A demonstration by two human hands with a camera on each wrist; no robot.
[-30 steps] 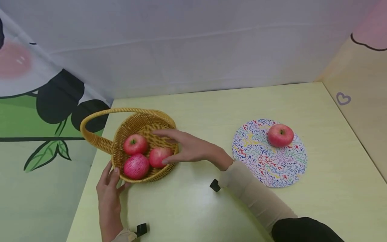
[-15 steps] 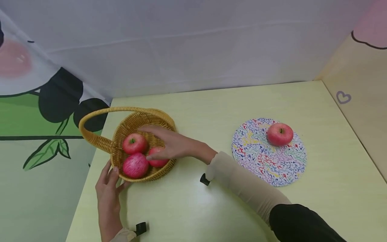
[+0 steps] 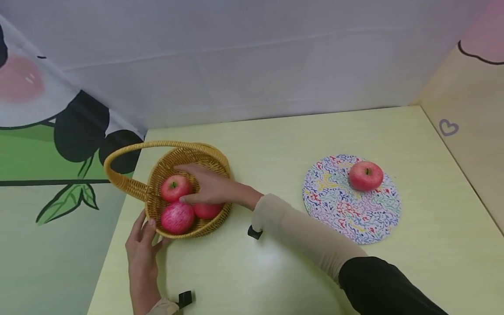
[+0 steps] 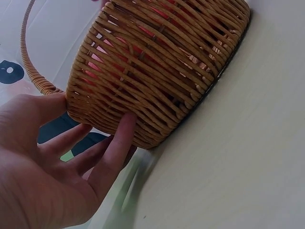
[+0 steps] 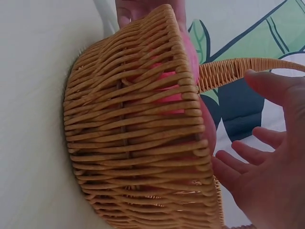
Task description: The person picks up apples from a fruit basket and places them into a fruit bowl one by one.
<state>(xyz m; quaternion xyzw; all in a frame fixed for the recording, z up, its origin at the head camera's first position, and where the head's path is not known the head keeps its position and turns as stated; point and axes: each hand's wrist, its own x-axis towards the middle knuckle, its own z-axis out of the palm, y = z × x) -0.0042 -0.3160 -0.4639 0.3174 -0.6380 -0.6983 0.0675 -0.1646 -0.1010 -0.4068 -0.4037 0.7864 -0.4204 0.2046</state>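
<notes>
In the head view a wicker basket (image 3: pixel 188 158) with a hoop handle holds three red apples: one at the back left (image 3: pixel 171 190), a streaked pinkish one at the front (image 3: pixel 177 218) and one at the right (image 3: pixel 207 211), partly covered by my right hand (image 3: pixel 212 186). That hand reaches over the basket, thumb and fingers spread apart, gripping nothing. My left hand (image 3: pixel 141 251) rests at the basket's front left; the left wrist view shows its extended fingers (image 4: pixel 121 138) touching the woven wall (image 4: pixel 152 71). In the right wrist view the right fingers hang beside the rim (image 5: pixel 195 109).
A round mat (image 3: pixel 334 210) with a multicoloured squiggle pattern lies on the right of the pale table (image 3: pixel 275 144). Another red apple (image 3: pixel 365 176) sits on it. A white cloth wall (image 3: pixel 252 78) stands behind the table, with a printed wall on the left.
My right hand has moved left, farther over the basket and above the apples. The left hand, the basket and the apples have stayed in place.
</notes>
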